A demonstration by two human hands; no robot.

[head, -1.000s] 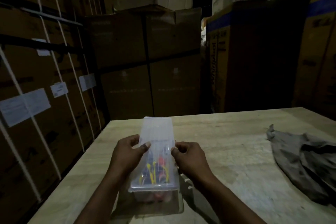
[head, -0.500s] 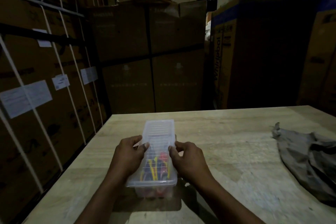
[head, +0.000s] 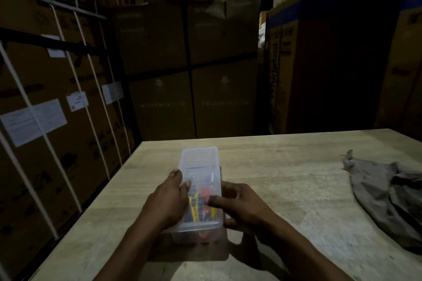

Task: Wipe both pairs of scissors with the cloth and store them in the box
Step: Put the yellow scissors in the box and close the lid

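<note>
Strapped cartons (head: pixel 52 89) wall the dim room at left. On the pale wooden worktop (head: pixel 285 173), the left hand (head: pixel 169 201) and right hand (head: pixel 242 207) clasp the lidded clear box (head: pixel 199 162) holding scissors (head: pixel 198 205); a grey cloth (head: pixel 383 196) lies right.

Two scissors (head: pixel 198 206), yellow- and red-handled, are lying inside the lidded clear box (head: pixel 199 167); the grey cloth (head: pixel 386 196) is lying crumpled at the table's right edge.

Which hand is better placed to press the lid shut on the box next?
Probably the right hand: its thumb already lies on top of the lid near the close end. The left hand grips the side of the box, steadying it.
</note>
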